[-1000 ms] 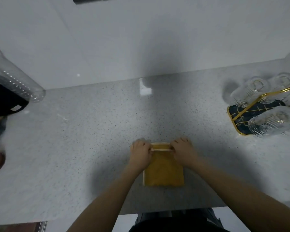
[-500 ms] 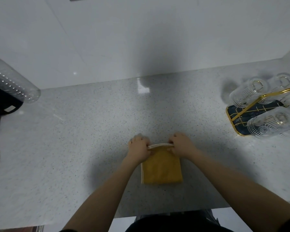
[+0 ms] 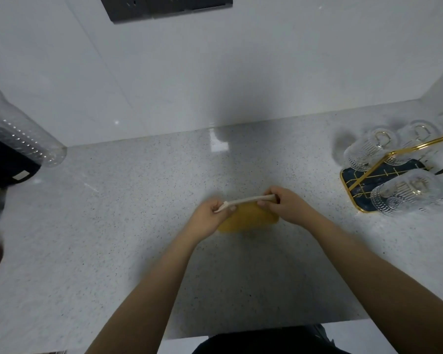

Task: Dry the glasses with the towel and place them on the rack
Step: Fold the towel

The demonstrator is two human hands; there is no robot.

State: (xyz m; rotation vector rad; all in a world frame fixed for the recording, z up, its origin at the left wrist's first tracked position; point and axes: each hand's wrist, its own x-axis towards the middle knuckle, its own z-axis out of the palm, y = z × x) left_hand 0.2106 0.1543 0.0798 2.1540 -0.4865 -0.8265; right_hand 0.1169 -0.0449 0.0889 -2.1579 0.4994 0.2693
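Head view: the yellow towel [image 3: 251, 218] is held above the desk [image 3: 113, 226], its pale edge pinched by the left hand [image 3: 210, 215] and right hand [image 3: 284, 205]. Glasses [image 3: 409, 191] are seen on the rack [image 3: 361, 182] at right.

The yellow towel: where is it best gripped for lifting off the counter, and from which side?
Probably by its pale trimmed edge, at the two far corners, coming from above. The left hand and right hand each pinch one end of that edge, which runs taut between them while the rest of the towel hangs below it over the counter.
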